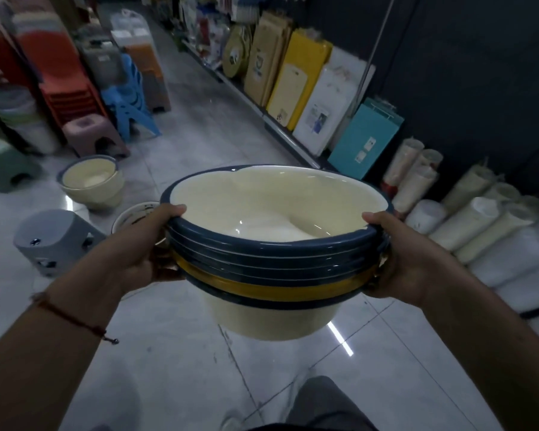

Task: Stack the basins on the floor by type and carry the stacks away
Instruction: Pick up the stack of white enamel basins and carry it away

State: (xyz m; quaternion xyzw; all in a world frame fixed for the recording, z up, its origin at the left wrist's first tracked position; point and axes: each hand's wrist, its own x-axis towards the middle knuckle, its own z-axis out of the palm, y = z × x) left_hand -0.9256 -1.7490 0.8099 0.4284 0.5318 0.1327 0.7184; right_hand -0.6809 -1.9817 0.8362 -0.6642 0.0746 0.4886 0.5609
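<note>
item: stack (277, 259) of nested cream basins, held in the air at frame centre above the tiled floor (199, 353). rims dark blue, one yellow rim second from the bottom. top basin shows a bare cream inside.

left hand (143, 247): at 9 o'clock of the stack, thumb over the top rim, fingers curled under the lower rims, grasping the stack. red cord on the wrist.

right hand (405, 259): at 3 o'clock of the stack, thumb on the top rim, fingers wrapped under the rims, grasping the stack.

second stack (91, 185): cream basins with blue rim, standing on the floor at 10 o'clock, well apart from the held one.

single basin (131, 213): on the floor just behind the left hand, mostly hidden.

grey stool (53, 241): at 9 o'clock, beside the left forearm.

stools and chairs (75, 88): stacked, 11 o'clock.

boards (308, 88): leaning on a low shelf, 1 o'clock.

rolls (464, 213): wrapped, 3 o'clock, along the wall.
</note>
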